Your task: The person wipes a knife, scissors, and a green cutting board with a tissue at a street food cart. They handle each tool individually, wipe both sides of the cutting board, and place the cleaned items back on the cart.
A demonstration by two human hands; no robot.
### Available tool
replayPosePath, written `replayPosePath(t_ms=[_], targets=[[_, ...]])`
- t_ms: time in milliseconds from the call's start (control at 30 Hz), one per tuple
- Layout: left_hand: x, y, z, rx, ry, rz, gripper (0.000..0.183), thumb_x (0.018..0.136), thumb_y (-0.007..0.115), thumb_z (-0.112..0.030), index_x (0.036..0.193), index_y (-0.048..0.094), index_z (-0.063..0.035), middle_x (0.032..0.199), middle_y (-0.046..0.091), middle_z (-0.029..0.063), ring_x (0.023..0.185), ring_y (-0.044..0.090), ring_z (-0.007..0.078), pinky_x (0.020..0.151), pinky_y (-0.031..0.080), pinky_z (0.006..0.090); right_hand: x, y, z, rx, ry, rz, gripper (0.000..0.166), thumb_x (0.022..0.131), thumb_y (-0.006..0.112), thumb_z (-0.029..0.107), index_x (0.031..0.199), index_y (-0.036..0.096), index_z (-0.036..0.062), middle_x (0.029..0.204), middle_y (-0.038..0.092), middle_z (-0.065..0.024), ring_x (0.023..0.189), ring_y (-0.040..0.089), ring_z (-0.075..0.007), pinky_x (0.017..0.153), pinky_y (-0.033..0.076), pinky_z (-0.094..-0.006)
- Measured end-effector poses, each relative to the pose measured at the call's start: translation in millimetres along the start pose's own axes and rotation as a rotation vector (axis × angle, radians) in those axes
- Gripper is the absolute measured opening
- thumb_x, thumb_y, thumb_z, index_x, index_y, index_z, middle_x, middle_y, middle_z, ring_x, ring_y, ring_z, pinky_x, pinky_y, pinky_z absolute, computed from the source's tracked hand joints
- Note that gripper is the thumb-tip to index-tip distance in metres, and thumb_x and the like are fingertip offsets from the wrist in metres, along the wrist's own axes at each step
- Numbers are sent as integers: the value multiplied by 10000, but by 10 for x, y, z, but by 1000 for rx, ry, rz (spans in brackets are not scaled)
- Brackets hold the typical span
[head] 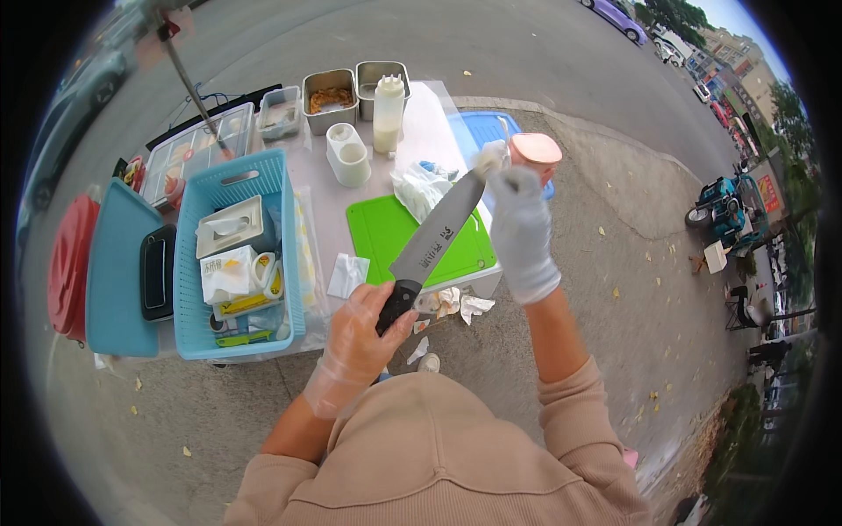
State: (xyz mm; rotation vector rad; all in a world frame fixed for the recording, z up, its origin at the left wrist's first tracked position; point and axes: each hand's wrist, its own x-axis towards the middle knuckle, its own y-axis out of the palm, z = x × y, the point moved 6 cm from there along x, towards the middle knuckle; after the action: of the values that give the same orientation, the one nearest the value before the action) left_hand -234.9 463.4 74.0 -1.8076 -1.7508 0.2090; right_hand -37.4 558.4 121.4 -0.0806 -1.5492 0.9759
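My left hand (355,342), in a clear plastic glove, grips the black handle of a broad kitchen knife (437,227). The blade slants up and to the right over a green cutting board (375,227). At the blade's tip is my right hand (523,227), in a white glove under clear plastic, closed on a crumpled whitish wipe or tissue (491,158) that touches the blade's end. A crumpled white plastic bag (418,187) lies on the board's upper edge. Just left of the board is a small folded clear plastic piece (348,275).
A blue basket (299,315) with tissues and tape stands left. Behind are steel containers (325,123), a squeeze bottle (388,115) and a white double-cup holder (348,154). A pink-lidded container (536,148) stands beyond my right hand. Crumpled papers (475,308) lie below the table's near edge.
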Motion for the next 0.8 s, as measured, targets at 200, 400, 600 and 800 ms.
replayPosePath(t_ms=[200,400,600,800], targets=[[57,30,128,0,-48,-33,393,740,766,-172,1031,594,27,892,587,166,781,589,334,686,483,362,-55,-250,144,352,151,-125,287,772,569,-80,1024,664,18,983,590,-105,880,579,-247,755,481,-310],[128,55,156,-109,-112,-10,380,752,758,-184,1036,601,15,887,599,144,770,611,283,683,499,365,-354,-8,794,517,18,328,342,707,573,-128,1000,661,26,951,600,-123,861,595,-279,785,489,-331],[128,316,342,-841,-462,48,403,878,671,-251,1168,546,0,942,606,8,756,568,92,647,477,230,-237,-87,720,626,155,144,372,717,577,-110,1057,651,20,1031,595,-147,929,587,-309,795,483,-348],[182,544,531,-1203,-666,-161,376,983,478,-335,1207,540,-40,1049,620,35,883,600,109,753,504,245,-395,209,909,593,256,153,389,737,546,-132,1078,663,13,1062,609,-146,985,596,-297,854,476,-335]])
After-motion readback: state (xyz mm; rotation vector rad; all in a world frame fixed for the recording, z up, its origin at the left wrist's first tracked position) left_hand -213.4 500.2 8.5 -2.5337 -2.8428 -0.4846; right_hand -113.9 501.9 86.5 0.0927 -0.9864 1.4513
